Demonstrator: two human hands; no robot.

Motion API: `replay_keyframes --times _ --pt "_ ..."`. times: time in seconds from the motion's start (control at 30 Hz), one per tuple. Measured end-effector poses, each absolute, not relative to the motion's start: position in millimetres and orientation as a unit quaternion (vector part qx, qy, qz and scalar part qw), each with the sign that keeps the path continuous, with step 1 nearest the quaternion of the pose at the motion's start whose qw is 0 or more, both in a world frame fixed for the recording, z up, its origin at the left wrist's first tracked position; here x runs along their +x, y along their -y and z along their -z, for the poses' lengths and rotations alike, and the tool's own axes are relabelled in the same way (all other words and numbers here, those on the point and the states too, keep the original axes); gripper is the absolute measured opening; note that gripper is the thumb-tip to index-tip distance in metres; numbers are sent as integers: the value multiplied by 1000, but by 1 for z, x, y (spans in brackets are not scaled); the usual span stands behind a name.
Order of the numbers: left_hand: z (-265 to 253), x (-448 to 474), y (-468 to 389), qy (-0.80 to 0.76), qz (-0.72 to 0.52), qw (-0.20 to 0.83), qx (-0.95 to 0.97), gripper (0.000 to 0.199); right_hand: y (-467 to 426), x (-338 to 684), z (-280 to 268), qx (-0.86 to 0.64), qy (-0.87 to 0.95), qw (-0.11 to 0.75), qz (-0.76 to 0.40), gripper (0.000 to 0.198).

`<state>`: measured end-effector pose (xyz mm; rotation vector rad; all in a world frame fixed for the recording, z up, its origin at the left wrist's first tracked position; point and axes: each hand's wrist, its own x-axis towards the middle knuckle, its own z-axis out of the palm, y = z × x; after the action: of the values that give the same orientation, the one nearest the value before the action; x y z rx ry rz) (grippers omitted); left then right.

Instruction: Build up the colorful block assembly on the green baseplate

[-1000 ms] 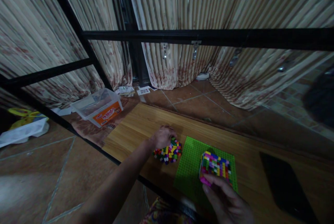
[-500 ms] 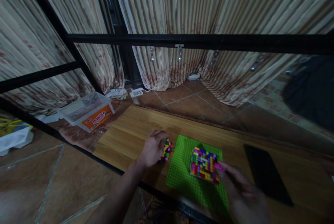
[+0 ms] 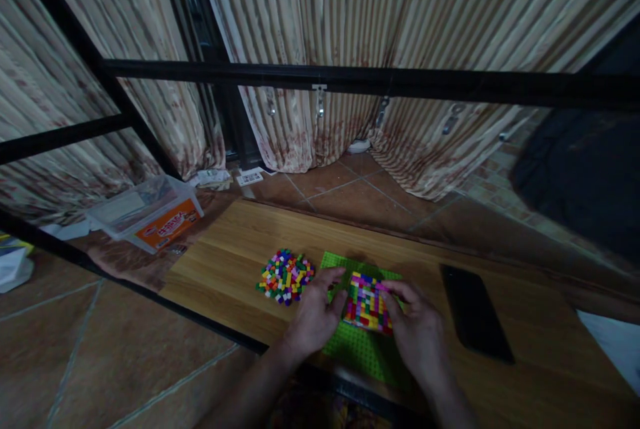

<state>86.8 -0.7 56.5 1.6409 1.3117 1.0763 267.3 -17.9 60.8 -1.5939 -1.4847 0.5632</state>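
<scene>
A square block of multicoloured toy bricks point(image 3: 367, 302) sits on the green studded baseplate point(image 3: 363, 354). My right hand point(image 3: 417, 325) is closed at the block's upper right corner, thumb and forefinger pinching a pink brick point(image 3: 382, 287) against the top. Whether that brick is pressed in, I cannot tell. At the block's left side is my left hand point(image 3: 320, 309), its thumb and fingers apart and nothing visible between them. A heap of small loose bricks point(image 3: 286, 275) in many colours lies on the wooden table left of the baseplate, beside my left hand.
On the table's right lies a black phone-like slab point(image 3: 475, 312), with a white sheet point(image 3: 613, 342) farther right. A clear plastic box point(image 3: 145, 215) with an orange label stands past the table's left end. A black metal frame bar point(image 3: 320, 75) crosses before the curtains.
My left hand has moved from the loose bricks to the block's left side, uncovering the heap. My right hand has brought the pink brick in onto the block's upper right. The view has shifted slightly.
</scene>
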Motion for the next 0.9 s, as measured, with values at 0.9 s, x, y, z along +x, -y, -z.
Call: replay_keyframes --times 0.9 --pt "-45 16 49 -527 -531 614 250 41 19 166 -55 -511 756 370 -175 16"
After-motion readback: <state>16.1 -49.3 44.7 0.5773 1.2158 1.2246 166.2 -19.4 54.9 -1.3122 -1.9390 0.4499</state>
